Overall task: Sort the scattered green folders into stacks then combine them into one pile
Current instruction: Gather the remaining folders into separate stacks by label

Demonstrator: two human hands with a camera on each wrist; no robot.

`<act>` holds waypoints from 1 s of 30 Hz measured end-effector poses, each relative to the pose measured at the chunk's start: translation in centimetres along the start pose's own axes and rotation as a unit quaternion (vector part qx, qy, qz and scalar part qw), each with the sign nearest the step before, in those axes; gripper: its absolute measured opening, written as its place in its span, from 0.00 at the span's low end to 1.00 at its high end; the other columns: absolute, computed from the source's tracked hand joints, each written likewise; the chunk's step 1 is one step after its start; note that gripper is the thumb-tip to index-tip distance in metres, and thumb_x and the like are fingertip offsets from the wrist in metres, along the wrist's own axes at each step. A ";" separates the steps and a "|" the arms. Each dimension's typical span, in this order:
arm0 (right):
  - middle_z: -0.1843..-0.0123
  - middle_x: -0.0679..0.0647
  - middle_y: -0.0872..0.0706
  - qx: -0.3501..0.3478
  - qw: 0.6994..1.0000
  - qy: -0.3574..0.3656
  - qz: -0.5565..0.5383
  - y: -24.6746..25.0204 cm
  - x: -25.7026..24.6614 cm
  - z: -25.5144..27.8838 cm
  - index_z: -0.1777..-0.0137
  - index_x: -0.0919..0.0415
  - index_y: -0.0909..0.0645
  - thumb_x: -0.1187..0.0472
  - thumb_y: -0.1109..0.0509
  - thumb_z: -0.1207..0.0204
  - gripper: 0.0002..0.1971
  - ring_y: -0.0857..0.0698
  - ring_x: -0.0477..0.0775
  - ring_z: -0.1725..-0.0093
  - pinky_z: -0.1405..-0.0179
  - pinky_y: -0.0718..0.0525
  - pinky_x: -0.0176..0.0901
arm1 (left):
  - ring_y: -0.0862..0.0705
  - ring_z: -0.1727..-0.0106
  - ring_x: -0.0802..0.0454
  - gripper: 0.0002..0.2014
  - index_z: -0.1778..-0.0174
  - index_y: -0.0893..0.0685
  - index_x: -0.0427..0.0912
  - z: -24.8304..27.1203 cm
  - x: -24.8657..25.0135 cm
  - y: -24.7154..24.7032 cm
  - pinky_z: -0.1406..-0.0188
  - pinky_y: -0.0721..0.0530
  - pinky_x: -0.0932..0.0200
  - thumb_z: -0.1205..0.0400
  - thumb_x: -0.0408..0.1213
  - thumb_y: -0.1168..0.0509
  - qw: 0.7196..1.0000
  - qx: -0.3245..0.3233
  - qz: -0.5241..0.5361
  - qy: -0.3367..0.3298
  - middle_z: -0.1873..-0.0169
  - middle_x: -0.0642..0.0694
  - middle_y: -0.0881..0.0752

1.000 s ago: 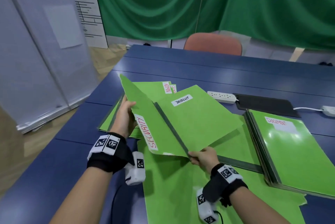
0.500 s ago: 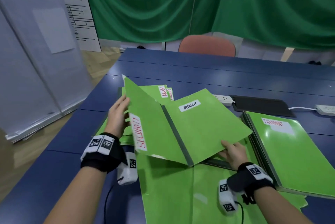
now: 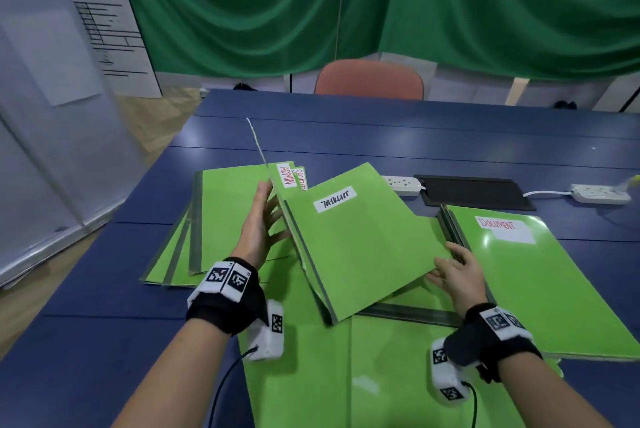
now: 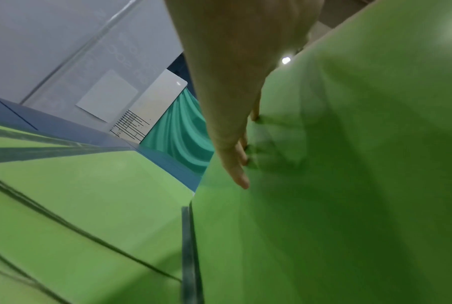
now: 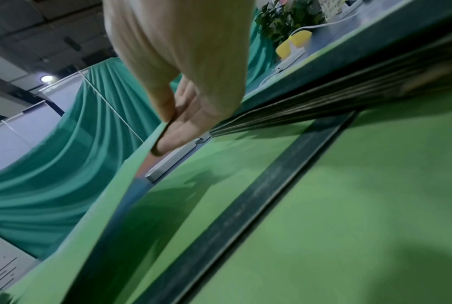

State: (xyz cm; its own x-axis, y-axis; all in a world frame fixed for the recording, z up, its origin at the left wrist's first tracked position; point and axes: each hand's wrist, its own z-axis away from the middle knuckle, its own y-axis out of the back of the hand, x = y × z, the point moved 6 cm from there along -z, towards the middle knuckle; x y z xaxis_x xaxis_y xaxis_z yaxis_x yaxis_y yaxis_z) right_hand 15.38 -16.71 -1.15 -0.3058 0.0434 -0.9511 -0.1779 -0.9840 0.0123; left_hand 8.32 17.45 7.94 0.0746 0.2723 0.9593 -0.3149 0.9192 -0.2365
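From the head camera, a bright green folder labelled "TASKLIST" (image 3: 349,240) has a dark grey taped spine and a white sticker near its far end. It is held half open above the middle of the blue desk (image 3: 415,129): one cover stands almost on edge, seen as a thin line rising toward the far edge of the desk, and the other slopes down to the right. Its spine runs from the near middle of the desk away and to the left. The left hand (image 3: 259,223) lies against the upright cover with straight, spread fingers, just left of the spine. The right hand (image 3: 457,271) pinches the low right edge of the sloping cover. Left of it lies a fanned stack with an "ADMIN" folder (image 3: 235,213) on top; on the right is a neat stack topped by a "DOCUMENT" folder (image 3: 533,275). More green folders (image 3: 329,375) lie at the near edge under the wrists.

In the left wrist view, the left hand (image 4: 232,115) rests flat on the green cover (image 4: 336,185), fingers extended, with the fanned stack (image 4: 76,205) below.

In the right wrist view, the right hand (image 5: 191,98) grips the thin cover edge (image 5: 131,166) between thumb and fingers, beside the layered edges of the right stack (image 5: 336,102). A dark-spined folder (image 5: 323,226) lies flat beneath.
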 end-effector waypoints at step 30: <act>0.18 0.63 0.45 -0.124 0.984 -0.105 0.071 0.8 0.6 2.4 0.19 0.55 0.43 0.74 0.43 0.19 0.30 0.16 0.61 0.50 0.58 0.10 0.49 | 0.24 0.35 0.41 0.27 0.27 0.36 0.36 2.0 -10.1 -2.7 0.38 0.24 0.50 0.21 0.32 0.34 0.954 0.092 -0.271 0.092 0.38 0.40 0.24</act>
State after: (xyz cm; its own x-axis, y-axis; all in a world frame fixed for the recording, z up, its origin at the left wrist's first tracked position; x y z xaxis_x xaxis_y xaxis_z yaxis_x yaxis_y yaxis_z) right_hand 12.77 -17.02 -0.98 -0.5018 -0.0883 -0.8604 0.1065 -0.9935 0.0398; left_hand 6.56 11.60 -0.81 0.4338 -0.1683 0.8851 -0.3422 0.8780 0.3346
